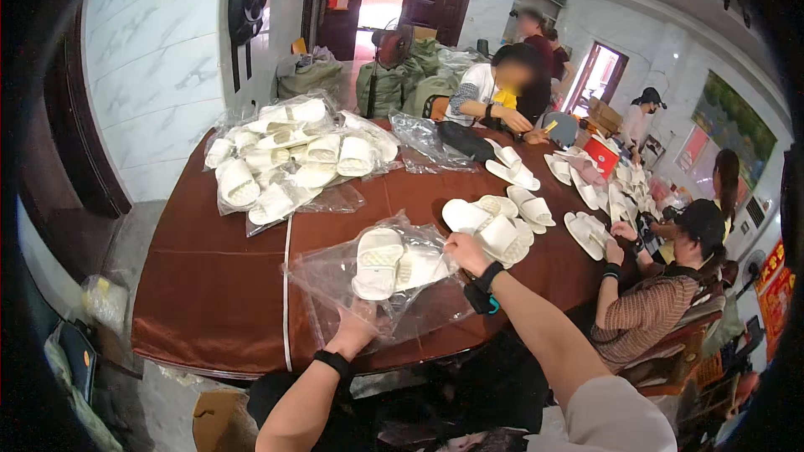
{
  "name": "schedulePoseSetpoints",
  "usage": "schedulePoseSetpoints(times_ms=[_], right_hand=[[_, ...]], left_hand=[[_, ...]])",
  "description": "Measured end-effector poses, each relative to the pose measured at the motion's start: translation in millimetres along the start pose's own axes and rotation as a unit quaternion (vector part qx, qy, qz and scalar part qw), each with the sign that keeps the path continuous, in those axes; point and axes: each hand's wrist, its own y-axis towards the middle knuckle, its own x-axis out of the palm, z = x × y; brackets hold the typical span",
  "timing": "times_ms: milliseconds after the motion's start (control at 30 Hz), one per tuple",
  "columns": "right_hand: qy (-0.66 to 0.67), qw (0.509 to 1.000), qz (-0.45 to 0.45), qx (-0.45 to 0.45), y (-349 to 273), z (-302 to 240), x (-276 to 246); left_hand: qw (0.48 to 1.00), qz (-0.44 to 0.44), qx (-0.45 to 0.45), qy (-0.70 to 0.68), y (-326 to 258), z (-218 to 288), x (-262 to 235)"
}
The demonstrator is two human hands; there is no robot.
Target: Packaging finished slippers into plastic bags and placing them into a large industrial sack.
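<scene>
Pale marbled wall [159,59] at the far left, beside a long table under brown cloth [209,293], with a thin white strip [287,310] running across the cloth. On the table's left part, a heap of bagged white slippers [289,146], beyond both hands and well apart from either. Right of the strip, at the near edge, the left hand [355,325], palm under the near side of a clear plastic bag [322,272], fingers partly hidden; no telling whether gripping or only supporting. Just beyond those fingers, inside the bag, a white slipper [376,266], long axis pointing away from the body, overlapping a second slipper [425,267] with long axis roughly crosswise, toe or heel end toward the right hand [469,254]. For the crosswise one, right hand nearer, just beside its right end; for the other, left hand nearer, directly below. Right fingers curled closed at the bag's right edge, apparently on film; impossible to say whether also on the slipper. Past the right wrist, a cluster of loose white slippers [502,238], near but unheld; farther right, a co-worker in a striped top [649,310], both hands at another white slipper [584,234].
</scene>
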Motion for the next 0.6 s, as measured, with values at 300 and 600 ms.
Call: schedulePoseSetpoints(times_ms=[300,600], right_hand=[[0.161,0.975,0.144,0.059,-84,-3,35],[0.199,0.96,0.18,0.079,-108,-4,38]], left_hand=[[0.857,0.087,-0.142,-0.487,-14,-7,-21],[0.915,0.381,-0.055,-0.122,-29,-1,-82]])
